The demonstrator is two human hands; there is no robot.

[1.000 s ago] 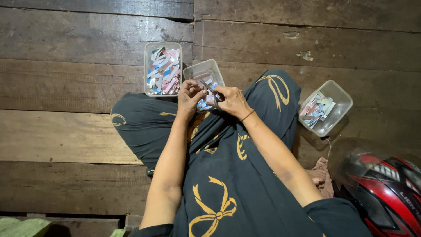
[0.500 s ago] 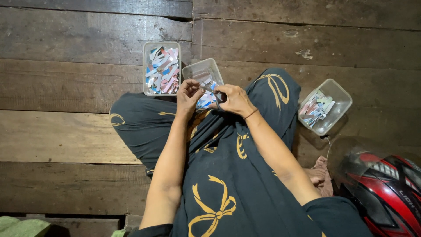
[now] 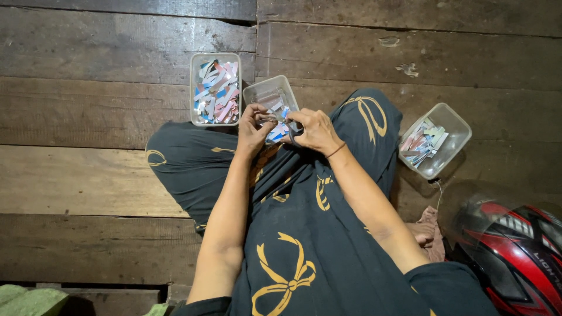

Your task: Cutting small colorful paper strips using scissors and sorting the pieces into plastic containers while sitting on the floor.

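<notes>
Head view: left hand [image 3: 253,130] and right hand [image 3: 315,130] meet over the lap, fingers pinched together on a small strip [image 3: 270,123]; right hand also grips scissors [image 3: 291,136]. Both sit just above the middle clear tub [image 3: 264,92] of strips. Fuller tub [image 3: 215,89] at 11 o'clock, third tub [image 3: 434,140] at 3 o'clock, all on the wooden floor [image 3: 88,117]. Red helmet [image 3: 509,251] at 4 o'clock.

Plank floor [image 3: 88,169] with three tubs [image 3: 215,89], helmet [image 3: 515,251]
</notes>
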